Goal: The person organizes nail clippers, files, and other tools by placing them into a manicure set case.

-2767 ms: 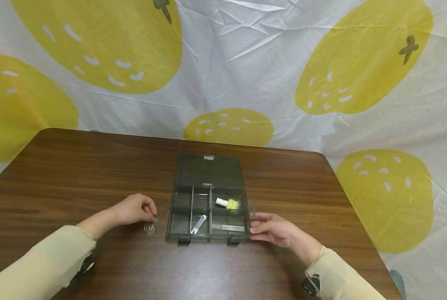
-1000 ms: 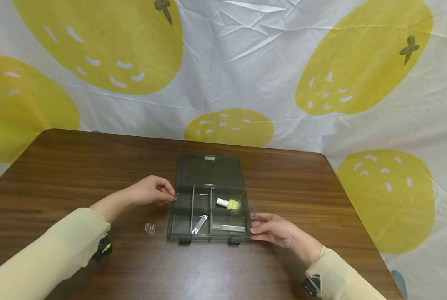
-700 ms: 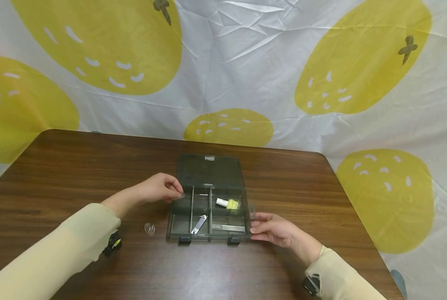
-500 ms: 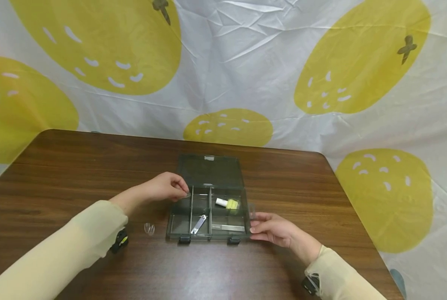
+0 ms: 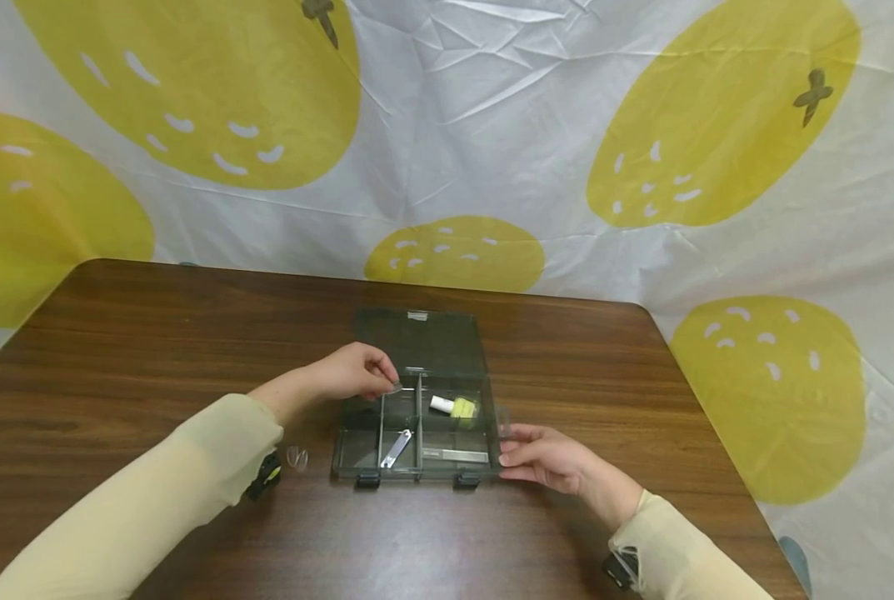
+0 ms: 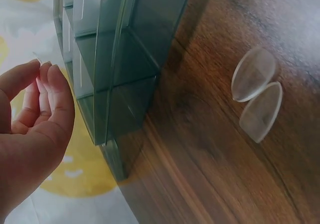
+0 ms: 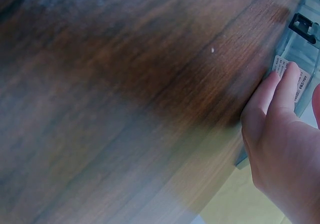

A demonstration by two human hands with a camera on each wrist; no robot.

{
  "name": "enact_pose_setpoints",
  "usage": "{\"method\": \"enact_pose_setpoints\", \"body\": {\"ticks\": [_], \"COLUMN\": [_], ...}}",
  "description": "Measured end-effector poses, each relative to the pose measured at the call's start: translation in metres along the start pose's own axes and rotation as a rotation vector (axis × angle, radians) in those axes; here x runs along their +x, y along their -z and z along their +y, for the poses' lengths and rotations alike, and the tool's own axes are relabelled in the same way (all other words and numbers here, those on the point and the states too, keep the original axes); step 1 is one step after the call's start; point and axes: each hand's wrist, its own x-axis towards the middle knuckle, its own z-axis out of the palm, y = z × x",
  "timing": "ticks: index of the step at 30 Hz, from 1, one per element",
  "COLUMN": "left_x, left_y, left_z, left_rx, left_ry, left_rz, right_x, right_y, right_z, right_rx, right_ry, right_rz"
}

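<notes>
My left hand (image 5: 357, 371) pinches a small clear curved piece, like a false nail, between thumb and fingertips. It hangs over the back middle compartment of an open dark translucent organizer box (image 5: 419, 477). In the left wrist view two clear false nails (image 6: 254, 73) lie on the table, left of the box. My right hand (image 5: 544, 458) rests against the box's right side, its straight fingers touching the wall near a white label (image 7: 302, 83). Inside the box are a nail clipper (image 5: 397, 448), a yellow nail polish bottle (image 5: 463, 407) with a white cap, and a flat silver bar (image 5: 456, 456).
The box's lid (image 5: 420, 343) is folded back flat on the brown wooden table (image 5: 581, 358). Two black latches (image 5: 367, 479) stick out at the box's front edge. A white curtain (image 5: 476, 125) printed with yellow fruit hangs behind the table.
My left hand has lifted a clear false nail from beside the other pieces and carried it rightward across the box's left compartment to the middle one. The right hand has stayed at the box.
</notes>
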Motion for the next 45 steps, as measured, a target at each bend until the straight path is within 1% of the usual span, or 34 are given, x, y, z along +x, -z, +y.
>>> {"method": "enact_pose_setpoints", "body": {"ticks": [5, 11, 16, 23, 27, 32, 37, 41, 45], "left_x": [0.004, 0.004, 0.004, -0.002, -0.011, -0.028, -0.045, -0.056, -0.066], "left_y": [-0.004, -0.005, -0.003, 0.006, 0.013, 0.022, 0.033, 0.039, 0.042], "left_z": [0.000, 0.000, -0.002, -0.007, -0.011, -0.020, -0.029, -0.036, -0.043], "left_rx": [-0.010, -0.030, -0.035, -0.035, -0.017, -0.010, -0.006, -0.056, -0.090], "left_ry": [0.006, 0.021, 0.026, 0.035, 0.039, 0.050, 0.106, 0.164, 0.195], "left_rz": [-0.003, 0.002, 0.003, 0.024, 0.026, 0.024, 0.018, -0.009, -0.028], "right_x": [0.000, 0.000, 0.000, 0.001, 0.000, 0.000, 0.002, 0.003, 0.003], "right_y": [-0.001, -0.002, -0.002, -0.002, -0.001, 0.000, 0.000, 0.001, 0.002], "right_z": [0.000, -0.001, 0.000, 0.000, 0.000, 0.000, 0.001, 0.001, 0.001], "right_rx": [0.002, 0.000, 0.001, 0.006, 0.006, 0.000, 0.000, 0.003, 0.001], "right_ry": [0.002, 0.001, 0.002, 0.001, 0.001, 0.003, 0.000, -0.001, 0.000], "right_rz": [-0.001, 0.001, -0.001, 0.001, -0.001, 0.002, -0.001, 0.004, 0.008]}}
